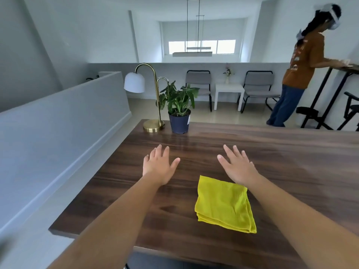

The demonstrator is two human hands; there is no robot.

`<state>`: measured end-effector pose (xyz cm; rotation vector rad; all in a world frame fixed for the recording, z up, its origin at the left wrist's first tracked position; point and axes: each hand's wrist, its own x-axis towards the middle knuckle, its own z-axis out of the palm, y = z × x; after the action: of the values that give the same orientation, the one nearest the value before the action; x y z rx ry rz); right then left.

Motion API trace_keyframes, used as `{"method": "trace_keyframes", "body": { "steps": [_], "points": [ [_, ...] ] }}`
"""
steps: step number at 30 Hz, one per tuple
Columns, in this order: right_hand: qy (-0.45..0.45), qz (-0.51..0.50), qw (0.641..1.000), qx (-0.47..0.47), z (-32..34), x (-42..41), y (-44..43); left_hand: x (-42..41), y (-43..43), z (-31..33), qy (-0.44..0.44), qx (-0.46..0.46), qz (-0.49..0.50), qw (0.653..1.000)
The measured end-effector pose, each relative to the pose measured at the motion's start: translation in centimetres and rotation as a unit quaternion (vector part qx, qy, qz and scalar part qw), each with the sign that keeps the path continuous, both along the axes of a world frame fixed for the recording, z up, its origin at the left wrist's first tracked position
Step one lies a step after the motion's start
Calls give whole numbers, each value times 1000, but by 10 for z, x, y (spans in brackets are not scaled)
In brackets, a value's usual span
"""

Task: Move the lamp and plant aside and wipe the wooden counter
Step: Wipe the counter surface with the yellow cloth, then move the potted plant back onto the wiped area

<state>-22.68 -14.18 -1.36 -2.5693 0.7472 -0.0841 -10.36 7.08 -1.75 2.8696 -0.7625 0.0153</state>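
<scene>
My left hand [158, 166] and right hand [238, 167] hover fingers spread over the dark wooden counter [291, 162]; white walls [87, 35] surround me

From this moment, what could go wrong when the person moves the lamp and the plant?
The lamp is tall, its shade hanging off to one side; it may tip. The plant stands close beside it, so leaves may catch the lamp. Both stand near the counter corner and could fall off.
</scene>
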Motion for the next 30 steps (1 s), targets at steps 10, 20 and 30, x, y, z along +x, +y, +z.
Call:
{"method": "trace_keyframes", "body": {
  "steps": [10,20,30],
  "points": [
    [-66,71,991,92,26,127,-37,106,-48,20,43,-40,-15,998],
    [-145,35,939,311,-5,265,-58,249,-97,-9,207,-258,-7,944],
    [-240,65,845,473,-32,305,-63,279,-121,-34,312,-469,-68,824]
  ]
}}
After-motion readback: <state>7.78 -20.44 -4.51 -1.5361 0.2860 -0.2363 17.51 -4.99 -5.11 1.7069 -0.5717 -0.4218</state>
